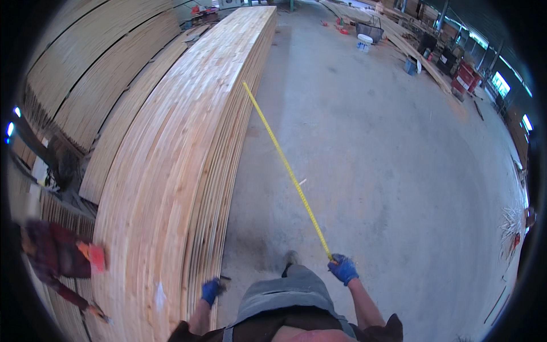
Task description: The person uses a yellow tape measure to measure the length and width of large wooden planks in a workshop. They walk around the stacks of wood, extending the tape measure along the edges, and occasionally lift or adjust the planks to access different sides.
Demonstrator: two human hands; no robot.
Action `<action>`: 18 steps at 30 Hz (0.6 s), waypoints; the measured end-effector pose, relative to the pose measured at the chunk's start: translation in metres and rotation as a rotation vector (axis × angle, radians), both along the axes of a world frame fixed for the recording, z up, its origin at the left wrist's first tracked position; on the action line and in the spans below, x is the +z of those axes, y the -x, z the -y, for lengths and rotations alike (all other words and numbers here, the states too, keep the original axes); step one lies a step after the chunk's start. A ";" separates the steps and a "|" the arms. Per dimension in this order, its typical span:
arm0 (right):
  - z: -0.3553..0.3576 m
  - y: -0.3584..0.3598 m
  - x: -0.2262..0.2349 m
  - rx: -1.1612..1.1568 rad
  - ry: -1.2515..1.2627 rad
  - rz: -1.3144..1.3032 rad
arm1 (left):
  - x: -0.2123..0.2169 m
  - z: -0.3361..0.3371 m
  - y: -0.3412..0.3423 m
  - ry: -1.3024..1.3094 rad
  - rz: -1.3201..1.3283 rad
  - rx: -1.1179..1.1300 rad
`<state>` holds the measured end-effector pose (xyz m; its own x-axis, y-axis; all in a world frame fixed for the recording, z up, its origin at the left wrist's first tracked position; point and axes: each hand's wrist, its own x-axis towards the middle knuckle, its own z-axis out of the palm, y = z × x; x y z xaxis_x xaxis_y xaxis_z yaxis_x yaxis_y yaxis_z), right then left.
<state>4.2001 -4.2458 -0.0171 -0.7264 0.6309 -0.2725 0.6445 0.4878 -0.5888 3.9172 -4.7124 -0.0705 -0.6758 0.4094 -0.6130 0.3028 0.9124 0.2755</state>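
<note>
Tape measure [310,212], extended, in right hand [343,269]

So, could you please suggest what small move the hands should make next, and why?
Perhaps swing the right hand left, toward the plank stack: the yellow measuring tape it grips slants away from the stack's edge rather than running along it, and the left hand is by that edge.

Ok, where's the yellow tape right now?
In the head view, the yellow tape slants from the gloved right hand, lower right of centre, up and left, its far end overlapping the stacked boards' right side.
</note>
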 end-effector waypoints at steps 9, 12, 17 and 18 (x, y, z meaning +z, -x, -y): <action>-0.372 0.322 0.016 -0.157 0.142 0.033 | -0.080 -0.277 0.194 0.023 0.525 0.459; -0.492 0.407 -0.005 -0.166 -0.032 0.013 | -0.106 -0.411 0.317 -0.037 0.571 0.563; -0.655 0.559 -0.002 -0.232 0.070 0.045 | -0.059 -0.763 0.692 -0.543 0.187 0.114; -0.692 0.598 -0.004 -0.235 0.048 0.011 | -0.032 -0.830 0.762 -0.932 0.440 0.622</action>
<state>3.6025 -3.5543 -0.0216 -0.5581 0.7684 -0.3132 0.7435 0.2954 -0.6000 3.1547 -3.8825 -0.1028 -0.7222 0.4959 -0.4822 -0.4036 0.2641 0.8760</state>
